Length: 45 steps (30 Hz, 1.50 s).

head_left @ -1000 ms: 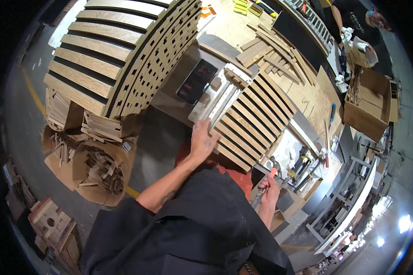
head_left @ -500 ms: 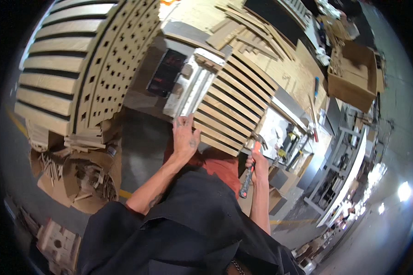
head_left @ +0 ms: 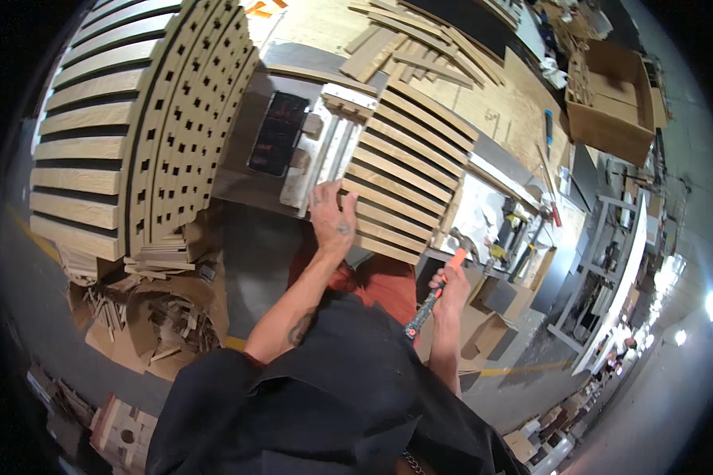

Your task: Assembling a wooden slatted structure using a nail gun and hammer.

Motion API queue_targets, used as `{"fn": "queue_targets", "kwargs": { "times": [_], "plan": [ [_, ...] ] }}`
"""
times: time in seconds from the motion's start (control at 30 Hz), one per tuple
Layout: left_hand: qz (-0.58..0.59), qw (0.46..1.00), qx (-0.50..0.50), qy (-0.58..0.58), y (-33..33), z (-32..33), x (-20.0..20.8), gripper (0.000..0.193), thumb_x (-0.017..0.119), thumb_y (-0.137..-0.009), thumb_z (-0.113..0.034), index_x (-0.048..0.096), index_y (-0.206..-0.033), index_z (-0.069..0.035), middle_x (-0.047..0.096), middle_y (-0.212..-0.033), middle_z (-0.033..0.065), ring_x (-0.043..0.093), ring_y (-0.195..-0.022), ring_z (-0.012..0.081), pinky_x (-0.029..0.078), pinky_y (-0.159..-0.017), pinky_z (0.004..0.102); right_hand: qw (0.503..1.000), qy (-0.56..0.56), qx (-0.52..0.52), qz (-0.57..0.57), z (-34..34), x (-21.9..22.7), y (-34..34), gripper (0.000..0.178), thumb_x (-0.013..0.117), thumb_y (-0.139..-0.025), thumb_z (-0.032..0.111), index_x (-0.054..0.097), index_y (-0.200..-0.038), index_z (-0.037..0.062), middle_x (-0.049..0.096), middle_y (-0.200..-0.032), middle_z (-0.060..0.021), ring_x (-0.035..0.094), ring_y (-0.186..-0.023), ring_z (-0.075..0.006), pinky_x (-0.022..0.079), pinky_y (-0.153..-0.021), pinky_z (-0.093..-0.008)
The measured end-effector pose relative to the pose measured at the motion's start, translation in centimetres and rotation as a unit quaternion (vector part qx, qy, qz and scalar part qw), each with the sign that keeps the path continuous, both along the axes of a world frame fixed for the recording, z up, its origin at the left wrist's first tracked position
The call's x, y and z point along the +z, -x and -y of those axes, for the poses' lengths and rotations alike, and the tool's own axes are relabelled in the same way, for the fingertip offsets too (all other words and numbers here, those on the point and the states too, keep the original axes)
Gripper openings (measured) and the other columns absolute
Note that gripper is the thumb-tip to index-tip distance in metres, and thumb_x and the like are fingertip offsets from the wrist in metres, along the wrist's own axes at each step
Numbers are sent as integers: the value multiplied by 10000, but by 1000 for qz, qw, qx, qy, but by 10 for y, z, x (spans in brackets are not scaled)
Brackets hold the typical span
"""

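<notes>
In front of me lies a panel of pale wooden slats (head_left: 410,162) with dark gaps between them. Its left end borders a white, worn jig or rail (head_left: 330,150). My left hand (head_left: 333,222) rests at the panel's near left edge, fingers stretched out and somewhat apart. Off the panel's near right corner, my right hand (head_left: 451,291) is wrapped around the handle of a claw hammer (head_left: 425,313) with an orange and black grip. The hammer's metal head points away from me, beside the bench edge, apart from the slats.
Stacked slatted panels (head_left: 95,150) rise at left, above cardboard boxes of wood scraps (head_left: 186,317). A dark flat device (head_left: 279,133) lies left of the jig. Loose wooden strips (head_left: 412,55) cover the far bench. Tools (head_left: 509,237) and an open cardboard box (head_left: 610,119) are at right.
My right hand and the hammer have moved right, away from the panel's corner, and the hammer tilts more. My left hand has shifted slightly up along the panel's left edge.
</notes>
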<state>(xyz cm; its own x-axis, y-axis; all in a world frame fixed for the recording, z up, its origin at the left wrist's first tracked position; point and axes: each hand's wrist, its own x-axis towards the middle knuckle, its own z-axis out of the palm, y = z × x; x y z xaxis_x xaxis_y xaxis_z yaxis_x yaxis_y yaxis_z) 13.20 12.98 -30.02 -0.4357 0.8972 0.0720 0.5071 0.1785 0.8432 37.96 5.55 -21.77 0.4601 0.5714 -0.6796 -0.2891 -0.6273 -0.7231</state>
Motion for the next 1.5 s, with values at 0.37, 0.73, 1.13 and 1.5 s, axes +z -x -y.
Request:
{"fn": "queue_targets", "kwargs": {
  "times": [0.37,0.73,1.13,1.5],
  "plan": [
    [58,998,26,7,5,2,0,347,765,-819,-175,622,-1092,-16,596,-1066,164,546,-1042,367,432,-945,451,997,37,65,-2,-2,8,5,99,559,-1022,146,565,-1055,52,488,-752,-13,469,-577,-94,404,-495,-231],
    [91,995,35,20,13,-1,2,370,758,-813,-161,610,-1119,-13,592,-1104,177,538,-1072,382,430,-956,458,999,33,35,-4,-8,8,11,88,569,-1011,143,571,-1021,55,506,-753,-21,472,-583,-95,413,-489,-234],
    [136,974,40,174,61,82,18,222,612,-980,-180,629,-870,12,621,-829,182,602,-750,357,482,-703,427,997,81,-9,-4,44,15,-16,143,564,-993,127,578,-1090,23,515,-747,-23,483,-599,-100,414,-516,-243],
    [260,957,-19,130,28,87,31,447,635,-948,-145,530,-1357,3,655,-1095,199,676,-867,265,537,-769,364,997,74,27,10,37,32,8,183,635,-983,212,586,-1001,36,505,-684,-18,469,-498,-98,395,-441,-240]
  ]
}}
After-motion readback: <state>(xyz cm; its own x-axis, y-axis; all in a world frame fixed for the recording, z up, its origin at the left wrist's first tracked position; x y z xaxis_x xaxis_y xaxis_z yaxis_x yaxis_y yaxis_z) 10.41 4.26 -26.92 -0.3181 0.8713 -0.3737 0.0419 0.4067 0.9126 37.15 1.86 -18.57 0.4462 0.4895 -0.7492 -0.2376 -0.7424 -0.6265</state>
